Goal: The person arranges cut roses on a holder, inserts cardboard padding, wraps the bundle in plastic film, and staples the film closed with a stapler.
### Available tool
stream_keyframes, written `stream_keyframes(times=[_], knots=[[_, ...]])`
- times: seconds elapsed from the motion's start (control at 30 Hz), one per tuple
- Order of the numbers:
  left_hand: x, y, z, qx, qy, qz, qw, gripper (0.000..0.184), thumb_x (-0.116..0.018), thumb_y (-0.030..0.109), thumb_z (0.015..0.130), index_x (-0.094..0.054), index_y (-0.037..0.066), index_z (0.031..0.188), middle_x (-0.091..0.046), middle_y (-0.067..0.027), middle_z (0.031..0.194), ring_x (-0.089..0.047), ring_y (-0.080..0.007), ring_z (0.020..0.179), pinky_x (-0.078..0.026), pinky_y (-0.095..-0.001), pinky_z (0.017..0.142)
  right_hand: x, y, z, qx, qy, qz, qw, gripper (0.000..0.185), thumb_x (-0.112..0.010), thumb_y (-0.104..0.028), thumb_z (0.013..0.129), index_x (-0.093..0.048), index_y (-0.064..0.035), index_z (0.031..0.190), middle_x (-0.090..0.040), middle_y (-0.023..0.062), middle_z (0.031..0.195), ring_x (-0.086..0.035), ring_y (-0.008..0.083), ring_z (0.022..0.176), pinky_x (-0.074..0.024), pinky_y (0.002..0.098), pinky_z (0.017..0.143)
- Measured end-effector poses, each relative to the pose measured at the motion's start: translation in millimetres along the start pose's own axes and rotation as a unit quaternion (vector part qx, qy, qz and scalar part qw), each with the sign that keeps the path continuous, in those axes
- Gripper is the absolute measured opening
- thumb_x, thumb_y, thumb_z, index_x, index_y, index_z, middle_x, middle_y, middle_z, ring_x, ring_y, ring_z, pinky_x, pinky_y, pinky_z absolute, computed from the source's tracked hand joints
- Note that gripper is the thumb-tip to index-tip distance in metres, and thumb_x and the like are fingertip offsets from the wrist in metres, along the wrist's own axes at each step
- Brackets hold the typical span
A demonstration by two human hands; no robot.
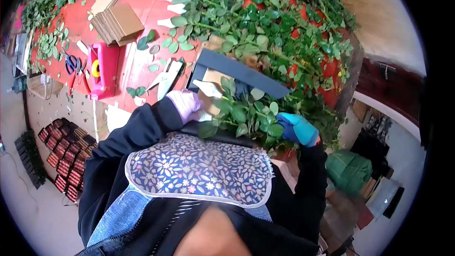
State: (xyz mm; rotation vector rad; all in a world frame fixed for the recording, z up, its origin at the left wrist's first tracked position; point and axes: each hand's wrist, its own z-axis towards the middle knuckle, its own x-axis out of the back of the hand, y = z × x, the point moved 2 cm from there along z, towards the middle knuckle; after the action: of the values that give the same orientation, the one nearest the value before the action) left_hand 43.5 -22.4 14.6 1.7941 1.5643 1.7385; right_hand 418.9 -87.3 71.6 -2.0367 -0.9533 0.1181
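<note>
My left hand (185, 105), in a pink-purple glove, is closed at the left end of a black box (241, 72), beside a white-wrapped flower head; what its fingers grip is hidden. Leafy green stems (241, 114) lie across the box's near side. On their right, my right hand (298, 129), in a blue and teal glove, is closed around the stems. Brown cardboard (212, 77) shows inside the box. Another white-wrapped head (207, 88) rests over the box's left part.
Many leafy stems (265, 23) with white-wrapped heads cover the red table (142, 0). Left of the box lie a white-handled tool (168, 78), a pink tape dispenser (105, 73), scissors (73, 64), red-handled pliers (79, 81) and stacked cardboard pieces (118, 22).
</note>
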Motion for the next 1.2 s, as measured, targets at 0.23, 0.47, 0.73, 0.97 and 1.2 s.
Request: stream_keyframes(times=[0.23,0.47,0.73,0.97,1.2], knots=[[14,17,-1,0.053,0.037,0.030,0.997,0.045,-0.074,0.023,0.077,-0.048,0.009,0.110,-0.067,-0.0137,0.087,-0.067,-0.0335,0.080,-0.053,-0.0424,0.068,-37,48,11,-0.047,-0.063,-0.020,0.997,0.032,-0.056,-0.004,0.092,-0.063,-0.0037,0.123,-0.067,0.0026,0.090,-0.059,0.0129,0.070,-0.0477,0.0301,0.059],[13,18,3,0.031,-0.042,0.074,0.996,0.066,-0.079,0.021,0.072,-0.054,0.012,0.132,-0.065,-0.0106,0.096,-0.067,-0.0299,0.082,-0.054,-0.0387,0.069,-59,109,21,0.048,-0.067,0.045,0.996,0.040,-0.060,-0.004,0.088,-0.058,-0.0016,0.128,-0.069,0.0143,0.096,-0.063,0.0172,0.078,-0.0528,0.0334,0.072],[19,28,0,0.018,0.031,0.100,0.994,0.053,-0.079,0.025,0.068,-0.064,0.015,0.118,-0.057,-0.0089,0.105,-0.062,-0.0269,0.098,-0.049,-0.0410,0.079,18,-112,0,0.090,0.178,-0.465,0.863,0.021,-0.071,-0.012,0.081,-0.065,-0.0060,0.100,-0.061,0.0090,0.073,-0.061,0.0283,0.066,-0.0460,0.0398,0.060],[7,20,4,-0.067,0.076,0.039,0.994,0.022,-0.062,0.012,0.081,-0.060,0.013,0.102,-0.056,-0.0121,0.096,-0.063,-0.0292,0.086,-0.055,-0.0388,0.067,47,-193,92,0.309,0.280,-0.405,0.814,0.026,-0.064,-0.024,0.089,-0.066,-0.0113,0.112,-0.069,0.0079,0.091,-0.066,0.0278,0.079,-0.0502,0.0409,0.069],[5,25,4,-0.021,0.061,0.046,0.997,0.008,-0.056,0.011,0.087,-0.058,0.013,0.094,-0.051,-0.0109,0.091,-0.062,-0.0264,0.083,-0.053,-0.0386,0.067,27,-125,272,0.156,0.062,-0.425,0.889,0.040,-0.060,-0.030,0.092,-0.059,-0.0059,0.123,-0.068,0.0208,0.106,-0.065,0.0378,0.096,-0.0521,0.0457,0.083]])
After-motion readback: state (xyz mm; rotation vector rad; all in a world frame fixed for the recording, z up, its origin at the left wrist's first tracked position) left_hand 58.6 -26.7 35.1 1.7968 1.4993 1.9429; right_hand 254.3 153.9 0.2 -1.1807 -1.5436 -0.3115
